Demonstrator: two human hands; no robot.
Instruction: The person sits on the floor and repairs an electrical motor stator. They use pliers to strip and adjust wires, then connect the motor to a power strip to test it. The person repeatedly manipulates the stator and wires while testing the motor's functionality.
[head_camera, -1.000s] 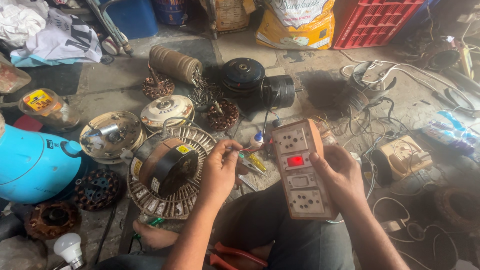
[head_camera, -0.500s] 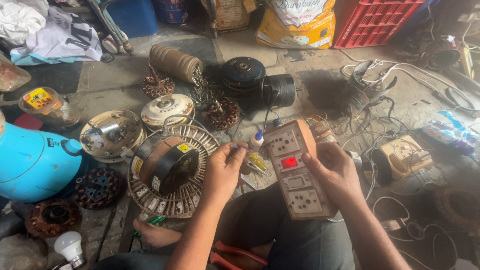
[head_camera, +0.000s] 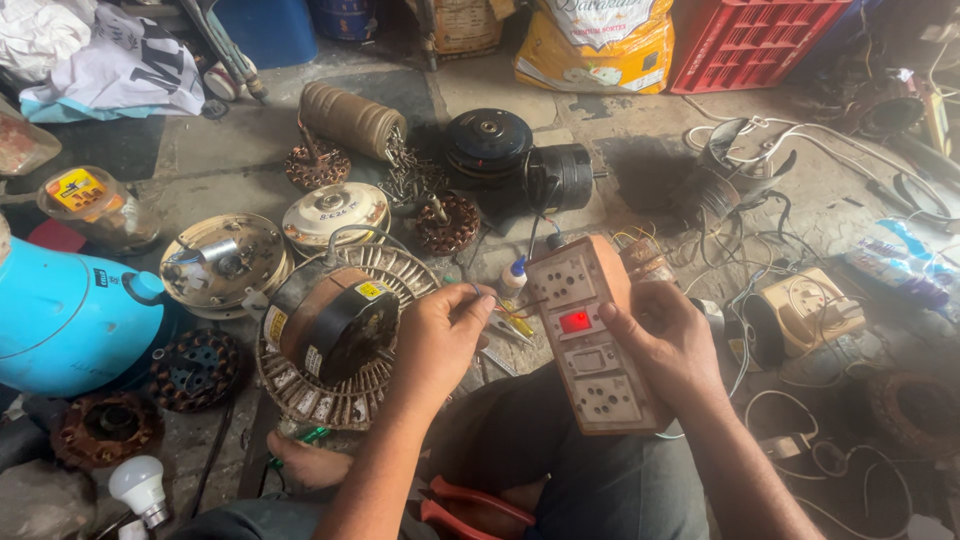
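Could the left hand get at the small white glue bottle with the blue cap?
Probably yes: the left hand, pinching thin wires, sits near the small white glue bottle, nothing between them.

A tan-orange switch board (head_camera: 590, 335) is seen with pale grey sockets and one glowing red indicator, plus a thin blue wire (head_camera: 472, 289) pinched right by it. The motor winding (head_camera: 335, 325) is done in black with yellow stickers, set against a ribbed cream-white stator ring (head_camera: 405, 275), and a big sky-blue jug (head_camera: 65, 320) is parked off to the side. Red-handled pliers (head_camera: 470, 505), a red crate (head_camera: 755, 40) and a yellow sack (head_camera: 590, 50) are spotted too, all over a dull grey floor (head_camera: 200, 160).
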